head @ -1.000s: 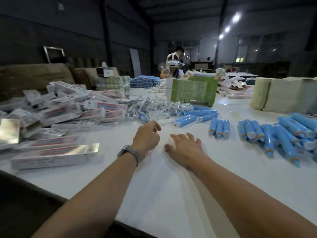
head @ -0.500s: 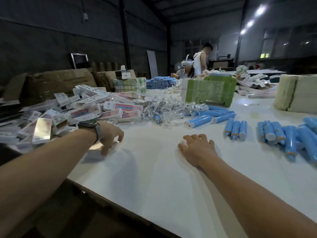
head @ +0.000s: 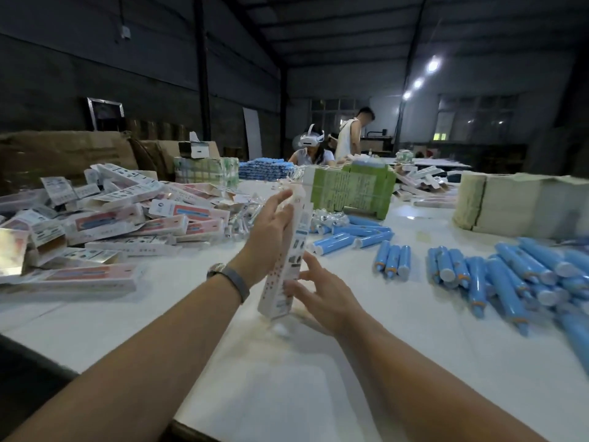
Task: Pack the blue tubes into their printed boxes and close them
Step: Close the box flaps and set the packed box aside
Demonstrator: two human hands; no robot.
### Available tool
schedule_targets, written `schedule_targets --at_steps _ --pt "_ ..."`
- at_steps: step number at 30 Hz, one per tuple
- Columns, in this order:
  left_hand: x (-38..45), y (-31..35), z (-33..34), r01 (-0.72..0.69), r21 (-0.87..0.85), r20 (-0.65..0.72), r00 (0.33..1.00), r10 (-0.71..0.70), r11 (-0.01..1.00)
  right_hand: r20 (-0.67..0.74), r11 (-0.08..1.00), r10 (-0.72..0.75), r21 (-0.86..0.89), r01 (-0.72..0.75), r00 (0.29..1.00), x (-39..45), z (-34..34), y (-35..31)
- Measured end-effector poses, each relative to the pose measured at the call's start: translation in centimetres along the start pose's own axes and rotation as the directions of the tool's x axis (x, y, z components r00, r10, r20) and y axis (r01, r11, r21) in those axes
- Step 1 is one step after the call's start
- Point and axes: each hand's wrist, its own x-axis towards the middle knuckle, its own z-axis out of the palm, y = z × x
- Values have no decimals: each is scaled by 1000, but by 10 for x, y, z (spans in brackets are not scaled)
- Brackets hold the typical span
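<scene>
A long white printed cardboard box (head: 288, 250) stood nearly upright at the middle of the white surface (head: 287, 393), a little tilted, with its top toward 12 o'clock and its lower end just above the surface. The left hand (head: 267, 231) held this box from the 9 o'clock side; its grip was clamped on the box, with the fingers stretched along the upper part, and a dark watch band (head: 229, 277) sat on the wrist. The right hand (head: 325, 298) was at the lower end of the box, at the 3 o'clock side of it; its fingers were spread and relaxed, and the tips touched or almost touched the box, I cannot tell which. The blue plastic tubes with white caps (head: 497, 272) lay in groups on the surface at 2 to 3 o'clock from the hands, well apart from the box. A loose pile of white and pink printed boxes (head: 105, 218) lay at 9 to 10 o'clock. A green printed carton (head: 350, 193) stood at 12 o'clock behind the box, and small clear packets (head: 328, 216) lay just before it. A stack of pale folded paper (head: 522, 205) stood at 2 o'clock. Two persons (head: 331, 145) were at the far end of the surface.
</scene>
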Motion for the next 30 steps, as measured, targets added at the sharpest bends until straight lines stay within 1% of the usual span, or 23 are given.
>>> schedule_targets --at_steps 2,3,6,9,10,11,13,15,17,19,21,23,24,27,29,30 --pt "-4 -9 9 -56 -15 -66 996 55 998 34 997 5 74 -8 999 0 -2 0" --pt "-5 -9 11 -95 -11 -58 994 94 995 46 993 -6 117 1 999 -1 -3 2" --pt "-8 -10 10 -163 32 90 983 159 986 42 972 -47 231 36 998 -3 -3 8" --pt "-17 -23 2 -180 122 209 966 152 976 50 980 -47 196 36 998 -1 -1 8" --pt "-21 -27 -1 -187 157 220 964 151 970 60 983 -47 180 36 997 0 1 7" --pt "-23 -30 -3 -182 168 194 970 149 969 68 985 -50 169 37 996 1 1 6" --pt "-22 -33 -11 -142 141 65 989 134 980 71 985 -42 168 30 997 2 1 7" --pt "-19 -35 -23 -127 139 -79 987 139 982 64 977 6 210 -19 998 5 1 12" --pt "-17 -39 -35 -127 162 -142 978 150 979 19 974 71 213 -73 997 11 -1 18" --pt "-17 -45 -39 -125 148 -174 973 150 981 -28 981 146 129 -141 989 22 -3 25" --pt "-17 -48 -36 -142 176 -187 967 175 974 -85 977 211 -14 -213 974 41 -8 35" --pt "-17 -49 -31 -152 190 -203 960 190 970 -145 946 253 -170 -276 957 67 -18 47" --pt "-18 -50 -29 -150 196 -210 959 191 969 -150 915 276 -262 -307 949 80 -23 53" --pt "-22 -53 -26 -144 214 -235 953 194 966 -75 774 382 -519 -363 921 109 -33 75" --pt "-22 -54 -26 -151 234 -237 949 208 960 -22 719 437 -593 -364 899 119 -31 91" --pt "-20 -54 -27 -159 249 -235 947 219 955 -6 717 434 -602 -350 901 123 -29 94"
